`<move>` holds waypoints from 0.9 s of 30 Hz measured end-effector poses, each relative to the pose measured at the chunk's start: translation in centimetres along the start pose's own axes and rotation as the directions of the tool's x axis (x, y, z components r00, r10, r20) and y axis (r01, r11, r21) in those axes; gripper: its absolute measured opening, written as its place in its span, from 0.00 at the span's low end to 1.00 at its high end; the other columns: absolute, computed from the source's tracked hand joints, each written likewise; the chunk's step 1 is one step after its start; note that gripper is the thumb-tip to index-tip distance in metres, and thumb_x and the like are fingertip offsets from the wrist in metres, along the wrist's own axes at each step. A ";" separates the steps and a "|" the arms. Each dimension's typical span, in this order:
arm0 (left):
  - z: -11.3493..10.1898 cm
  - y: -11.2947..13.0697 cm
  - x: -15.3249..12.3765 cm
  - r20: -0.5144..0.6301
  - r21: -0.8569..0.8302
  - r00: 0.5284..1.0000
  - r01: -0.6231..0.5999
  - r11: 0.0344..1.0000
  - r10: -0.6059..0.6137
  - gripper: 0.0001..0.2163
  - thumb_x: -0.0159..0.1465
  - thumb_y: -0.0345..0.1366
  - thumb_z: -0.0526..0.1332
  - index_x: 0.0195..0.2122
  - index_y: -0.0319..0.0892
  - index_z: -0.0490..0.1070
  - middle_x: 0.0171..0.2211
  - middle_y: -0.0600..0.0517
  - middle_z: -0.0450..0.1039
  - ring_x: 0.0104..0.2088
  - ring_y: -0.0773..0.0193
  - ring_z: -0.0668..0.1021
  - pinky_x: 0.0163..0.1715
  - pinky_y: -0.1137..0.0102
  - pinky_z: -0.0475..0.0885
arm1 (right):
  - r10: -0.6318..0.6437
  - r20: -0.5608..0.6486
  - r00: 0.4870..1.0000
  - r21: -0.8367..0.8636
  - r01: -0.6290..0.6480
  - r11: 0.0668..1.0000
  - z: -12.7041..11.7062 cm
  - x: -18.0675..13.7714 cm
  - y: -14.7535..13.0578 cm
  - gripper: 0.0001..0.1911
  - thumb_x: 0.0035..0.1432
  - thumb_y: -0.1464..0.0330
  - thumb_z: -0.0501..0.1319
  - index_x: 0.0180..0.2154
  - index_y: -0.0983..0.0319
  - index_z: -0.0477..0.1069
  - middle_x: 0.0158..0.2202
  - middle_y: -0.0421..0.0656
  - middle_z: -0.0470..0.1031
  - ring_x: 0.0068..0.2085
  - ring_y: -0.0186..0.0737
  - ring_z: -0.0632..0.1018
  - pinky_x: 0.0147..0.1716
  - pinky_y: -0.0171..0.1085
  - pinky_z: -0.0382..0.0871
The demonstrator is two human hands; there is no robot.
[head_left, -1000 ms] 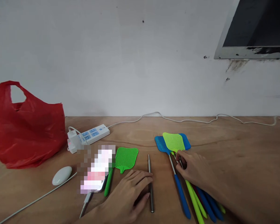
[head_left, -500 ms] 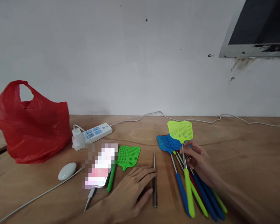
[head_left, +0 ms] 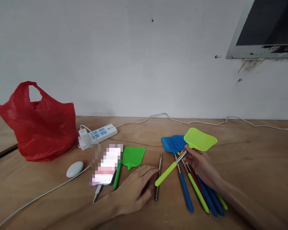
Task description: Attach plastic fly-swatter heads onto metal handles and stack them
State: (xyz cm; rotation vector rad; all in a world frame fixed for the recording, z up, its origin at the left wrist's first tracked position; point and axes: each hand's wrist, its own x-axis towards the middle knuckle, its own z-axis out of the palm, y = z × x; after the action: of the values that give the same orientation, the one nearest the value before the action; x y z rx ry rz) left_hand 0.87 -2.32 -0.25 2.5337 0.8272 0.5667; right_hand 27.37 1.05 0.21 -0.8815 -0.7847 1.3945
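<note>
Best done with right hand pinched tight on the steel shaft of the lime-yellow plastic mesh fly swatter, raised aslant over the heap of colour-handled swatters, left hand flat, open, empty, fingertips by the thin bare steel rod.

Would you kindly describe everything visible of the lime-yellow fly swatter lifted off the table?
The lime-yellow plastic fly swatter has a perforated mesh head, a thin metal shaft and a matching grip. The right hand pinches the shaft, holding it tilted above the wooden table, head right, grip lower left.
</note>
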 end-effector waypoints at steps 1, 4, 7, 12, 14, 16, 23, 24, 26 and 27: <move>-0.1 0.1 0.0 -0.011 -0.019 1.000 0.002 1.000 -0.002 0.20 0.65 0.26 0.52 0.59 0.43 0.61 0.55 0.45 0.70 0.56 0.54 0.72 0.57 0.59 0.65 | 0.000 0.007 1.000 -0.011 0.000 1.000 0.0 -0.1 -0.1 0.12 0.44 0.62 0.78 0.28 0.61 0.80 0.28 0.40 0.80 0.26 0.32 0.76 0.23 0.28 0.72; -0.3 0.4 -0.1 -0.038 -0.055 0.997 0.059 0.997 -0.061 0.10 0.68 0.31 0.49 0.48 0.44 0.66 0.46 0.46 0.73 0.48 0.54 0.74 0.50 0.60 0.68 | 0.013 0.023 1.000 -0.042 -0.012 0.999 0.2 -0.4 0.0 0.12 0.46 0.62 0.77 0.30 0.60 0.81 0.31 0.41 0.82 0.30 0.34 0.79 0.27 0.29 0.74; -0.2 0.5 -0.1 -0.037 -0.052 0.990 0.132 0.990 -0.134 0.08 0.71 0.37 0.49 0.38 0.45 0.64 0.36 0.50 0.72 0.39 0.57 0.75 0.42 0.64 0.69 | 0.036 0.092 0.995 -0.069 -0.030 0.997 0.4 -0.9 0.2 0.12 0.48 0.60 0.75 0.32 0.60 0.81 0.32 0.42 0.83 0.31 0.36 0.80 0.30 0.31 0.74; 0.6 0.4 -0.2 -0.047 -0.027 0.975 0.217 0.976 -0.218 0.12 0.74 0.44 0.47 0.38 0.45 0.64 0.33 0.52 0.71 0.33 0.59 0.74 0.34 0.68 0.67 | 0.068 0.191 0.979 -0.116 -0.046 0.992 1.1 -1.7 0.3 0.15 0.50 0.57 0.73 0.36 0.59 0.79 0.37 0.45 0.83 0.34 0.41 0.82 0.34 0.36 0.74; 0.9 0.2 -0.3 -0.058 -0.023 0.968 0.242 0.970 -0.243 0.13 0.74 0.45 0.47 0.38 0.45 0.64 0.32 0.52 0.72 0.34 0.59 0.74 0.34 0.68 0.67 | 0.062 0.189 0.980 -0.125 -0.039 0.991 1.3 -1.9 0.2 0.16 0.51 0.55 0.72 0.38 0.59 0.79 0.37 0.46 0.83 0.35 0.42 0.82 0.33 0.38 0.74; 1.0 0.1 -0.4 -0.064 -0.024 0.963 0.261 0.965 -0.262 0.13 0.75 0.44 0.45 0.39 0.45 0.64 0.32 0.52 0.72 0.34 0.58 0.74 0.35 0.67 0.67 | 0.049 0.169 0.984 -0.123 -0.029 0.992 1.4 -1.8 0.3 0.18 0.51 0.53 0.71 0.37 0.59 0.78 0.35 0.46 0.83 0.33 0.43 0.81 0.32 0.39 0.74; 0.5 0.4 -0.3 -0.030 -0.064 0.954 0.297 0.953 -0.299 0.14 0.74 0.45 0.45 0.36 0.46 0.63 0.31 0.54 0.70 0.33 0.60 0.73 0.35 0.67 0.64 | -0.131 0.084 0.988 -0.276 0.149 0.949 0.5 -1.3 1.3 0.16 0.53 0.53 0.70 0.24 0.58 0.76 0.23 0.40 0.74 0.25 0.38 0.73 0.25 0.37 0.68; 0.4 0.5 -0.2 -0.012 -0.086 0.952 0.305 0.949 -0.307 0.15 0.74 0.46 0.45 0.34 0.45 0.63 0.31 0.54 0.69 0.32 0.61 0.72 0.35 0.68 0.63 | -0.133 0.087 0.987 -0.319 0.154 0.935 0.4 -1.3 1.3 0.17 0.53 0.54 0.70 0.22 0.58 0.74 0.20 0.38 0.71 0.23 0.37 0.71 0.23 0.36 0.66; 0.3 0.7 -0.1 0.034 -0.132 0.946 0.324 0.937 -0.322 0.18 0.74 0.49 0.45 0.31 0.45 0.60 0.29 0.56 0.66 0.31 0.62 0.70 0.34 0.68 0.62 | -0.103 0.104 0.989 -0.367 0.134 0.920 0.4 -1.4 1.2 0.19 0.53 0.55 0.71 0.20 0.58 0.73 0.18 0.37 0.69 0.21 0.35 0.68 0.20 0.35 0.62; 0.3 0.8 -0.1 0.052 -0.150 0.943 0.333 0.931 -0.329 0.19 0.74 0.50 0.45 0.31 0.45 0.60 0.29 0.56 0.66 0.31 0.62 0.69 0.34 0.69 0.62 | -0.081 0.109 0.991 -0.369 0.116 0.922 0.4 -1.5 1.1 0.18 0.52 0.55 0.71 0.20 0.58 0.74 0.19 0.38 0.70 0.21 0.35 0.69 0.20 0.35 0.62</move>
State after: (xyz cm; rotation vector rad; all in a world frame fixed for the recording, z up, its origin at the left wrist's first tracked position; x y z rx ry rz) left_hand 1.35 -3.01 -0.17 2.1903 1.1243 0.4657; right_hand 26.40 -0.45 -0.53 -1.0596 -1.1774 1.2211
